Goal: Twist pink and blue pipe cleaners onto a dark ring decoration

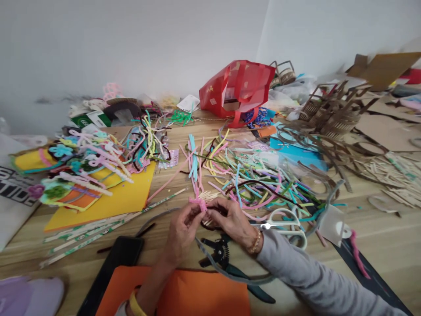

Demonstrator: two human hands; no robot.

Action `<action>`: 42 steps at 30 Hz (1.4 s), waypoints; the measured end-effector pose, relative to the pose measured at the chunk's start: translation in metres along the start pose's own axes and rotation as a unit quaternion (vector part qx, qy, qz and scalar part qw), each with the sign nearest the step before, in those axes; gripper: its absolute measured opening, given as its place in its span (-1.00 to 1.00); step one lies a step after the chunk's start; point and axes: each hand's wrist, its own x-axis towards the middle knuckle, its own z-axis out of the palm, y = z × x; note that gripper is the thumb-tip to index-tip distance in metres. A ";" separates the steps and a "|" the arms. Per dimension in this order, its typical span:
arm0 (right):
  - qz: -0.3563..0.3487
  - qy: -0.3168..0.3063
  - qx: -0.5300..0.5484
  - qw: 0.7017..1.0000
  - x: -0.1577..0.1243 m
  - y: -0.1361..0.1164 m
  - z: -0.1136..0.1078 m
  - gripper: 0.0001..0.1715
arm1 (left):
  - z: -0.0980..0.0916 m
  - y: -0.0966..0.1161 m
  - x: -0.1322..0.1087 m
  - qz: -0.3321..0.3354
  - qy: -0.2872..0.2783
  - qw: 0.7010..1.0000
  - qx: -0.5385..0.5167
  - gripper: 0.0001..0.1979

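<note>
My left hand (182,229) and my right hand (231,218) meet over the wooden table (329,259), pinching a small bundle of pink pipe cleaner (198,204) between their fingertips. Pale craft sticks (207,196) poke out just behind that bundle, partly hidden by my fingers. A heap of multicoloured pipe cleaners (250,184) lies directly beyond my hands. White-handled scissors (283,224) rest near my right wrist, and black pliers with green handles (219,253) lie below my hands.
An orange felt sheet (174,292) and a black tablet (112,272) sit near the front edge. Pipe-cleaner flowers lie on yellow foam (112,206) at left. A red bag (235,90) stands at the back, with cardboard baskets (335,112) and scraps at right.
</note>
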 end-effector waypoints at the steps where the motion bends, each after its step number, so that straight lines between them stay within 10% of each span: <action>1: 0.019 0.001 0.036 0.999 0.001 -0.001 0.001 -0.83 | 0.000 -0.002 0.000 0.021 -0.002 1.000 0.011 -0.88; 11: 0.119 -0.029 0.133 0.983 0.003 -0.012 -0.001 -0.57 | -0.004 -0.001 0.003 0.229 0.065 0.959 0.156 -0.91; 28: 0.138 -0.042 0.158 0.977 0.007 -0.015 -0.007 -0.58 | -0.005 0.003 0.001 0.151 0.008 0.980 0.133 -0.88; 42: 0.000 -0.017 -0.006 1.000 0.003 -0.017 -0.005 -0.68 | -0.002 0.003 0.005 -0.077 0.005 0.993 -0.085 -0.89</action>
